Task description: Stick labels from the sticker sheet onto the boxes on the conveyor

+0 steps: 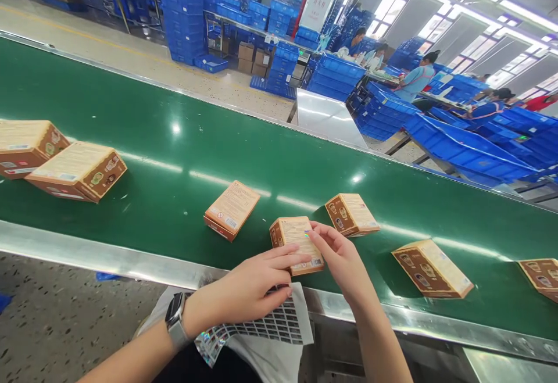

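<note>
A brown-and-cream carton (293,231) lies on the green conveyor belt in front of me. My left hand (261,278), with a watch at the wrist, reaches across it; its fingers are stretched flat over the carton's near part. Below that hand is a sheet of shiny stickers (285,326), with the thumb over its upper edge. Whether the thumb grips the sheet I cannot tell. At the carton's upper right, my right hand (335,249) has thumb and fingertips together on a small shiny sticker (307,234), touching the printed face.
Similar cartons lie along the belt (143,115): one left of mine (232,208), one behind to the right (352,214), others farther out. A metal rim (340,304) edges the belt's near side. Beyond stand a steel table (325,113), stacked blue crates (181,11) and several seated people.
</note>
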`<state>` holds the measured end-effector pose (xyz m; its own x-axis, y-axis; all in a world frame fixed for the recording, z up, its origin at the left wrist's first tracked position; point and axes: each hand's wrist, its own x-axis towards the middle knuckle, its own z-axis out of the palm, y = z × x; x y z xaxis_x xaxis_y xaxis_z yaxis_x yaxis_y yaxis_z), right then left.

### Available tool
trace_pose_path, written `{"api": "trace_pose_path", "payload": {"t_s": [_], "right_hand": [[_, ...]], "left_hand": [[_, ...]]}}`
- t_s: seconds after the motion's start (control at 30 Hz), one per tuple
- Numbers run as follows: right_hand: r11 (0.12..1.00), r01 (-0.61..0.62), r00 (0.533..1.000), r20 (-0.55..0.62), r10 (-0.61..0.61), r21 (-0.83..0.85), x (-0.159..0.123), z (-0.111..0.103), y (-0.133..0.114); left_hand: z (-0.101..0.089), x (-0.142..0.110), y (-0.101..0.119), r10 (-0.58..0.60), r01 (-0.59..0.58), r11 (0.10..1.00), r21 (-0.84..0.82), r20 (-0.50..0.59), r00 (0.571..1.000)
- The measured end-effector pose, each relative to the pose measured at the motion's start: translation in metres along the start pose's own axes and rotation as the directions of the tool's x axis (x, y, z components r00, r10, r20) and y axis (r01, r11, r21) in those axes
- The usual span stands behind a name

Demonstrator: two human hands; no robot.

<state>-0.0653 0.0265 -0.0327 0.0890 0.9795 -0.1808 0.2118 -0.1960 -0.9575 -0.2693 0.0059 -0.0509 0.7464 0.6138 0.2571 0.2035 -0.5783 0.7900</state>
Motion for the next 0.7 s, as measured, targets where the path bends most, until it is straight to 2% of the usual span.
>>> {"api": "trace_pose_path", "payload": {"t_s": [0.13,0.3,0.43,0.53,0.6,0.63,0.7], "right_hand": [[0.997,0.034,0.998,-0.043,-0.037,-0.076,-0.003,-0.005,0.007],[0.970,0.059,0.971,-0.211,-0.110,-0.234,-0.005,-0.004,0.014],[0.962,0.005,0.907,-0.404,-0.120,-0.274,0.004,-0.006,0.012],[0.937,0.092,0.836,-0.485,-0.257,-0.337,-0.002,-0.014,0.006],[0.898,0.222,0.821,-0.424,-0.382,-0.380,-0.019,-0.021,0.001],[0.878,0.293,0.832,-0.351,-0.429,-0.378,-0.031,-0.024,-0.002],[0.876,0.391,0.889,-0.131,-0.439,-0.281,-0.056,-0.026,-0.006]], "left_hand": [[0.003,0.005,0.001,0.016,-0.016,1.000,0.020,0.004,1.000],[0.010,0.013,0.001,0.033,-0.034,0.999,0.012,0.023,0.999],[0.013,0.020,0.001,0.028,-0.025,0.997,-0.070,0.043,0.999],[0.007,0.016,0.007,-0.015,0.013,0.984,-0.180,-0.008,1.000],[-0.002,0.008,0.013,-0.145,0.113,0.957,-0.268,-0.105,0.984],[-0.006,0.002,0.016,-0.245,0.180,0.928,-0.326,-0.168,0.955],[-0.016,-0.013,0.022,-0.457,0.299,0.830,-0.470,-0.269,0.848]]}}
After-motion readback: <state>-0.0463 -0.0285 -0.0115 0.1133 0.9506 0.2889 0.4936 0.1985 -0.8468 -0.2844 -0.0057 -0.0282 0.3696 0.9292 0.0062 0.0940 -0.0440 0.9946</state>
